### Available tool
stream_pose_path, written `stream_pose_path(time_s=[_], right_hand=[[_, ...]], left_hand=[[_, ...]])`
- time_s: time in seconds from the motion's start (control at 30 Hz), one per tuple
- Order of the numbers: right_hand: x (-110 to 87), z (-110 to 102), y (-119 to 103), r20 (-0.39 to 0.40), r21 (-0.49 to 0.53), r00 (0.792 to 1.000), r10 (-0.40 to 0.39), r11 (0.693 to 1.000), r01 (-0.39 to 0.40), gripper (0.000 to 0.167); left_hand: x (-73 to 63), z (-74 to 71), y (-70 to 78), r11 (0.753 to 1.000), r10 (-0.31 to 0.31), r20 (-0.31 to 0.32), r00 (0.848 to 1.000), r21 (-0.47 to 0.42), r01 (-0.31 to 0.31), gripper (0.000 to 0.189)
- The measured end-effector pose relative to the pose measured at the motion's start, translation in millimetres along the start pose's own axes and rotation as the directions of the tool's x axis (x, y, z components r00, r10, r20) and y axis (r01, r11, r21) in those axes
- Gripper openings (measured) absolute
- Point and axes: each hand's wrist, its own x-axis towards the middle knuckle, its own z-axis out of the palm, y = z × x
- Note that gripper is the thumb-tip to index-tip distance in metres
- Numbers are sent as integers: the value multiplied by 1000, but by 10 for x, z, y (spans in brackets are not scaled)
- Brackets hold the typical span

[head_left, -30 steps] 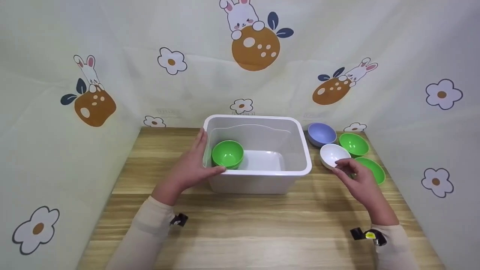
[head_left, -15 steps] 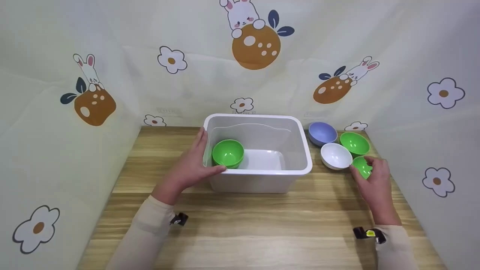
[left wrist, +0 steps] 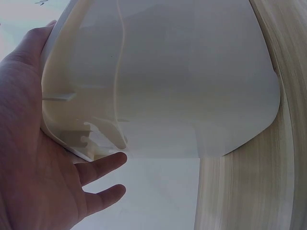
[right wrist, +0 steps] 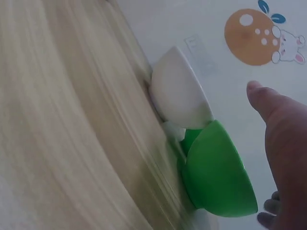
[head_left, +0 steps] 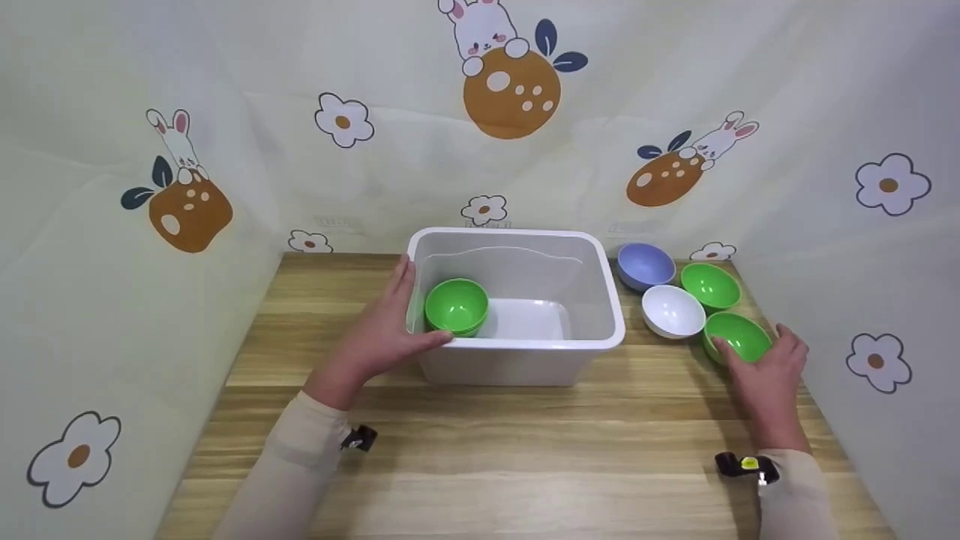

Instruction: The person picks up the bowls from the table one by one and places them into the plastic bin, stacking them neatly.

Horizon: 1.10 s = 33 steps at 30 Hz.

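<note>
My left hand (head_left: 373, 334) rests on the left end of a white plastic bin (head_left: 525, 345), its thumb across the front rim and its fingers straight along the side. In the left wrist view, two fingers stick out past the bin's corner. At the right, my right hand (head_left: 769, 379) is spread over the near green bowl (head_left: 739, 334), thumb and fingers apart. The right wrist view shows the thumb (right wrist: 264, 98) raised clear of the green bowl's rim. Inside the bin, at its left, sit stacked green bowls (head_left: 457, 304).
A white bowl (head_left: 673, 311), a blue bowl (head_left: 646, 266) and another green bowl (head_left: 710, 286) stand close together right of the bin. Printed cloth walls (head_left: 885, 277) border the wooden table (head_left: 517, 450) at the back and sides.
My right hand has moved right and slightly down, from the white bowl across to the near green bowl, and its fingers have spread wider. My left hand has stayed on the bin.
</note>
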Motion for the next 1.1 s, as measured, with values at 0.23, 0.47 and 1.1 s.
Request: stream_pose_path(time_s=[0.23,0.47,1.1], right_hand=[[26,39,129,114,43,988,102,993,-107,134],[52,78,197,134,80,987,89,992,-100,134],[84,126,251,105,122,991,78,988,-90,129]], left_hand=[[-8,-13,16,1000,-7,5,1000,6,7,137],[-15,-25,21,1000,-19,12,1000,6,19,138],[-16,-9,21,1000,-2,4,1000,15,2,137]])
